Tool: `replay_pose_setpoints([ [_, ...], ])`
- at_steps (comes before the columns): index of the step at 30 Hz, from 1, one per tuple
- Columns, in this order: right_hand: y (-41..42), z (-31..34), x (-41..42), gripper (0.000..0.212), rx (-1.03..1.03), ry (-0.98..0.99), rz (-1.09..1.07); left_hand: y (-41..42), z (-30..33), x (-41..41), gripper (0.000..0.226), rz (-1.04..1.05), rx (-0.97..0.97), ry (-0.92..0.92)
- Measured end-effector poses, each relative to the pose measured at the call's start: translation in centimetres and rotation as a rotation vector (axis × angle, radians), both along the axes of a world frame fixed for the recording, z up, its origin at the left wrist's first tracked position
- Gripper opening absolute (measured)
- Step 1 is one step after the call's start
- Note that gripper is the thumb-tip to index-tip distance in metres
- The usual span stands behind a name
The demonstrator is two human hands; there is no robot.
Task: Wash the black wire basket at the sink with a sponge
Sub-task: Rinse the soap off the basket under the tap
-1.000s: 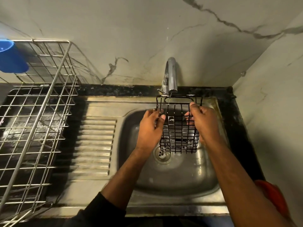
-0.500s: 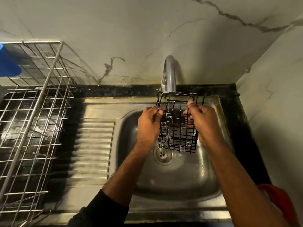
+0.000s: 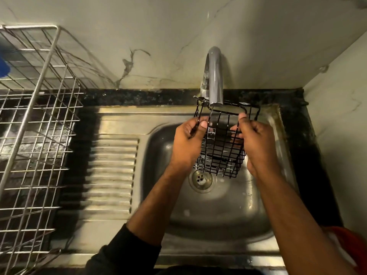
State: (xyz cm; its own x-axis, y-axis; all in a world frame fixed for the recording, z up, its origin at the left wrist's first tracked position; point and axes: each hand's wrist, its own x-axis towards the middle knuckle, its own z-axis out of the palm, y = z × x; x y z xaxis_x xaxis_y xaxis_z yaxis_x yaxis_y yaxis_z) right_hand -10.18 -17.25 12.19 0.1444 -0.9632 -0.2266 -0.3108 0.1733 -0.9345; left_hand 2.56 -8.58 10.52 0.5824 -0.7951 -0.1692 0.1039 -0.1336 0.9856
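1. The black wire basket (image 3: pixel 222 143) hangs over the sink (image 3: pixel 218 211) bowl, its rim just under the tap (image 3: pixel 213 76) spout.
2. The left hand (image 3: pixel 186 141) grips the basket's nine o'clock side, fingers curled round the wires.
3. The right hand (image 3: pixel 258 141) grips its three o'clock side likewise.
4. The drain (image 3: pixel 201 178) lies at the basket's seven o'clock.
5. A steel dish rack (image 3: pixel 35 135) stands on the counter (image 3: pixel 139 97), well apart at nine o'clock.

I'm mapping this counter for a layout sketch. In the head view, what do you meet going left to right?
Silver wire dish rack → ribbed drainboard → left hand → black wire basket under the tap → right hand → black counter edge → side wall.
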Motion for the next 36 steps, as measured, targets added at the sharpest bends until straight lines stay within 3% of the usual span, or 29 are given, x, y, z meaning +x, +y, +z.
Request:
replay_pose_setpoints([
  [8,-0.8,-0.1,0.2,0.036,0.000,-0.036,-0.033,-1.1,0.0,0.0,0.020,-0.049,0.006,0.050],
  [15,-0.5,0.0,-1.0,0.041,-0.026,-0.068,-0.096,-0.6,0.3,-0.9,0.025,-0.114,0.021,-0.076],
  [20,0.1,0.4,-2.0,0.044,-0.083,-0.040,-0.075,0.0,0.3,-1.7,0.023,-0.053,0.082,-0.173],
  [29,1.4,1.0,-3.1,0.044,-0.112,0.007,-0.058,1.6,1.4,-2.7,0.028,0.125,0.070,-0.028],
  [36,1.6,-0.2,-3.5,0.049,-0.111,0.006,-0.042,2.7,1.8,-1.6,0.039,0.191,0.124,-0.279],
])
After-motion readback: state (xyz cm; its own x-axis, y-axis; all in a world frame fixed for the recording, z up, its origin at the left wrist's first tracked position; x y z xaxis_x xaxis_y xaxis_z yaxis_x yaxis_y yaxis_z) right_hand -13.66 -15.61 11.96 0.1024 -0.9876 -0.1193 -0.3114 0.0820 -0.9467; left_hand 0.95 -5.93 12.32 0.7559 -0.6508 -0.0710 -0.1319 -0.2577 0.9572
